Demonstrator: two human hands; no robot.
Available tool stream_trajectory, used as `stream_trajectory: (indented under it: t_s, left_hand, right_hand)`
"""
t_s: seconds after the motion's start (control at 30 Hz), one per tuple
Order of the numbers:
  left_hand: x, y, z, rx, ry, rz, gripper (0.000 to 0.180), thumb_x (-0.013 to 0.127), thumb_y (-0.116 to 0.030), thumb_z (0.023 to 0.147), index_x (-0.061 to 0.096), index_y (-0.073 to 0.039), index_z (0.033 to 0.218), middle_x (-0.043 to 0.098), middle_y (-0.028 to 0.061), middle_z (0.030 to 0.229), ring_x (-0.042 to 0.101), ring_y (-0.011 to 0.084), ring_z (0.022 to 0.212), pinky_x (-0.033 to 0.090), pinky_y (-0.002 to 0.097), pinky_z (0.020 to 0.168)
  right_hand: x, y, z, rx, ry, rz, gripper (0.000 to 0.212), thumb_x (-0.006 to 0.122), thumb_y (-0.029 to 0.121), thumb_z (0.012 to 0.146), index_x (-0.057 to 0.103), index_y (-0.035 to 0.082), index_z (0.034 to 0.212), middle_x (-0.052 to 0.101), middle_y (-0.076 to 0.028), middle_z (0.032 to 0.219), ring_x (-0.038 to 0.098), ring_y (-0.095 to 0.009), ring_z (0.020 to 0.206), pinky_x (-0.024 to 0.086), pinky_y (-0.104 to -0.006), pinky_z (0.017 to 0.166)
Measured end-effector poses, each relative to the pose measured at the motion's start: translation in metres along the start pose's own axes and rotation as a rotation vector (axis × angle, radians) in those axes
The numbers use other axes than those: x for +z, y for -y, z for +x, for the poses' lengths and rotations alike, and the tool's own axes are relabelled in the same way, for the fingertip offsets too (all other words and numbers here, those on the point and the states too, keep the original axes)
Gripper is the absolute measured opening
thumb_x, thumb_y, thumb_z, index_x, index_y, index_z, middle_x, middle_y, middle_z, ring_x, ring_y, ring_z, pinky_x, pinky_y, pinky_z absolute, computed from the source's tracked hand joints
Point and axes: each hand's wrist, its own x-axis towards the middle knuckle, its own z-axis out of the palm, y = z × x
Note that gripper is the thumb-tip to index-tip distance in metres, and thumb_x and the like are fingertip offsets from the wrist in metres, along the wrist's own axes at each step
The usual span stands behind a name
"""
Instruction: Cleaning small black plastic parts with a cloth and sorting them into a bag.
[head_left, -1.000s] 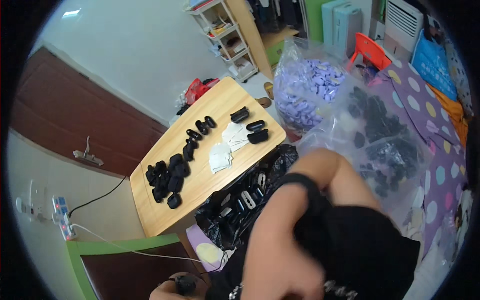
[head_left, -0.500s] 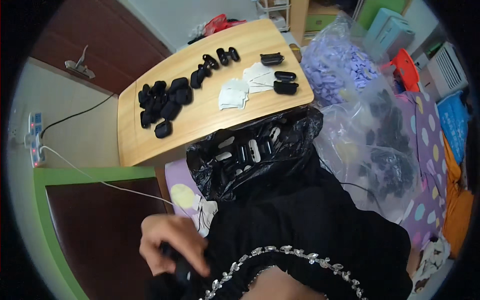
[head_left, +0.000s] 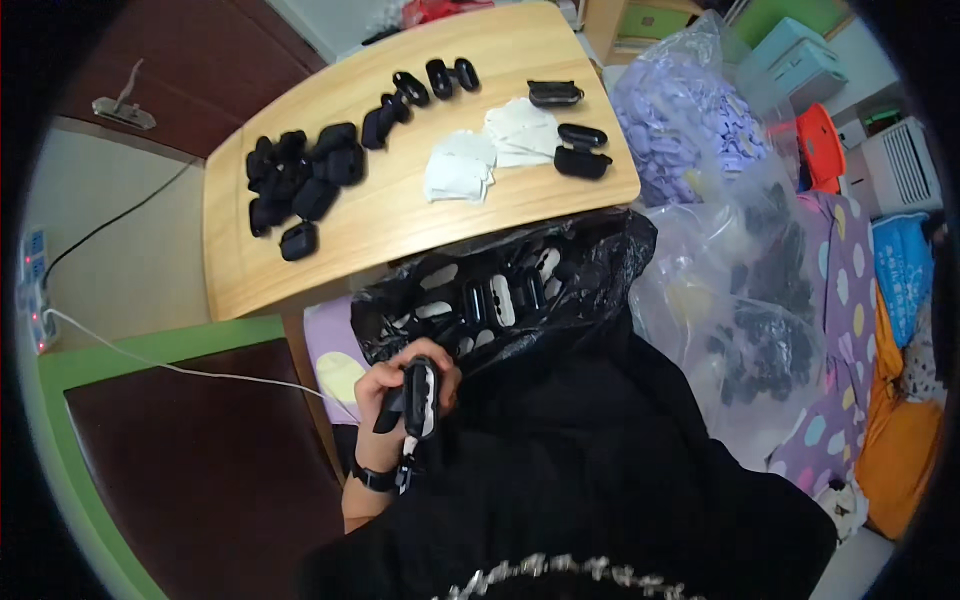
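My left hand (head_left: pixel 377 385), with a dark watch or band at the wrist, is raised near the close edge of a black plastic bag (head_left: pixel 380 305). Its fingers wrap round a black earbud case (head_left: pixel 415 400) held roughly upright, with a white edge along its right side and a small clasp or strap dangling below. In the bag lie several black cases and white inserts, one white insert (head_left: pixel 501 300) standing out in the middle. My right hand is not in view.
The wooden table (head_left: pixel 370 230) carries a cluster of black cases (head_left: pixel 305 175) at left, a few more along the back and right, and stacks of white cards (head_left: pixel 460 168). Clear bags of lilac pieces (head_left: pixel 670 130) and dark pieces (head_left: pixel 765 355) lie at right. A brown chair (head_left: pixel 190 460) stands at left.
My left hand has moved up and right from low by my body, bringing the black earbud case into plain sight near the bag. The whole view has shifted a little.
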Motion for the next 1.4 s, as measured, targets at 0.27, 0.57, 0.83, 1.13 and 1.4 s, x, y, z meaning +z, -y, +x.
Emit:
stream_trajectory:
  t_s: [0.27, 0.57, 0.83, 1.13, 1.4]
  left_hand:
    - [0.031, -0.011, 0.019, 0.071, -0.107, 0.436, 0.057, 0.050, -0.039, 0.068, 0.055, 0.005, 0.104, 0.059, 0.0177, 0.079, 0.057, 0.0193, 0.067, 0.045, 0.0258, 0.061]
    - [0.029, -0.005, 0.051, 0.242, -0.058, 0.393, 0.059, 0.057, -0.019, 0.066, 0.052, 0.007, 0.118, 0.059, 0.0183, 0.107, 0.061, 0.0215, 0.095, 0.044, 0.0262, 0.090]
    - [0.021, -0.007, 0.066, 0.430, -0.135, 0.393, 0.054, 0.060, 0.010, 0.069, 0.050, 0.005, 0.122, 0.055, 0.0181, 0.122, 0.054, 0.0231, 0.113, 0.038, 0.0316, 0.100]
    - [0.013, -0.002, 0.063, 0.486, -0.242, 0.386, 0.050, 0.061, 0.012, 0.073, 0.050, 0.005, 0.122, 0.053, 0.0176, 0.125, 0.052, 0.0227, 0.116, 0.037, 0.0325, 0.101]
    - [0.008, -0.003, 0.078, 0.505, -0.112, 0.410, 0.052, 0.062, 0.010, 0.072, 0.050, 0.005, 0.122, 0.053, 0.0189, 0.125, 0.052, 0.0239, 0.116, 0.037, 0.0353, 0.102]
  right_hand:
    - [0.029, -0.036, -0.065, 0.137, -0.190, 0.108, 0.016, 0.058, 0.015, 0.080, 0.062, 0.001, 0.086, 0.062, -0.015, 0.077, 0.060, -0.025, 0.074, 0.046, -0.0371, 0.069]
    - [-0.081, 0.014, -0.125, 0.182, -0.017, 0.059, 0.015, 0.055, 0.013, 0.080, 0.061, 0.001, 0.087, 0.061, -0.016, 0.077, 0.061, -0.030, 0.076, 0.046, -0.0376, 0.067]
    - [-0.243, 0.105, 0.098, -0.548, -1.094, -0.453, 0.020, 0.067, 0.019, 0.079, 0.064, 0.002, 0.090, 0.063, -0.012, 0.084, 0.061, -0.028, 0.078, 0.048, -0.0337, 0.071]
    - [-0.272, 0.113, 0.205, -0.222, -0.697, -0.558, 0.024, 0.069, 0.017, 0.069, 0.067, -0.001, 0.085, 0.065, -0.020, 0.079, 0.064, -0.031, 0.076, 0.051, -0.0362, 0.070]
    - [-0.271, 0.098, 0.215, -0.282, -0.894, -0.537, 0.021, 0.066, 0.019, 0.068, 0.068, -0.001, 0.077, 0.064, -0.020, 0.069, 0.063, -0.032, 0.064, 0.051, -0.0364, 0.064]
